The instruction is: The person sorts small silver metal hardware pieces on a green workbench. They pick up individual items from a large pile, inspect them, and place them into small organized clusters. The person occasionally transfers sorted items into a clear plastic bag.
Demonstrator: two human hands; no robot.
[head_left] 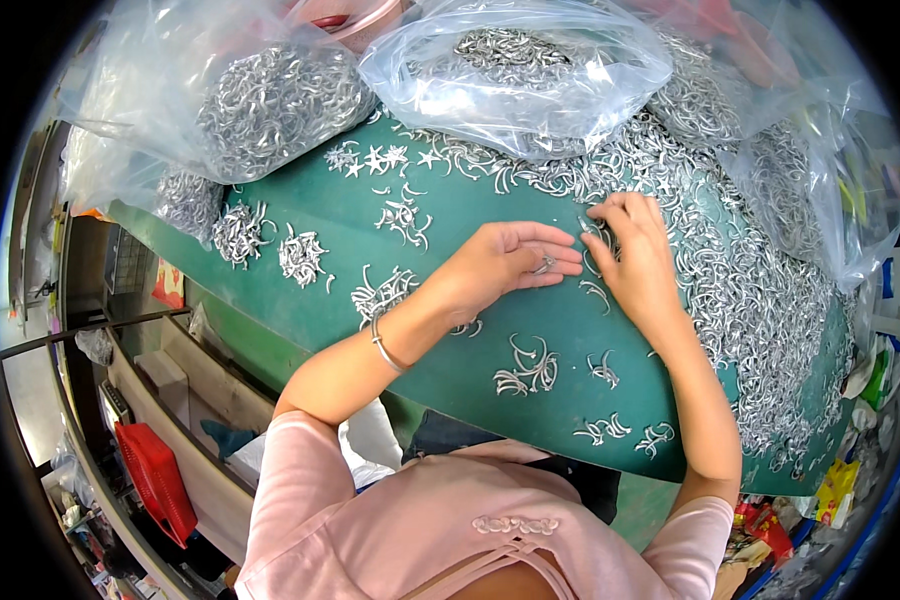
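Above the middle of the green table, my left hand (510, 262) has its fingers stretched to the right. Its thumb presses small silvery metal pieces (543, 265) against the fingers; their exact shape is hard to make out. My right hand (634, 250) is just to the right, thumb and forefinger curled round a thin curved metal piece (584, 226) at the tabletop. A few more curved pieces (596, 294) lie below its thumb. Small groups of the same silver crescents (530, 368) are nearer me, and another cluster (380, 294) is partly hidden behind my left forearm.
A broad heap of silver curved pieces (750, 310) covers the right of the green table (310, 200). Clear plastic bags full of them stand at the back, including an open bag (515, 110). Small star-shaped pieces (375, 160) lie far left. A red basket (155, 485) is lower left.
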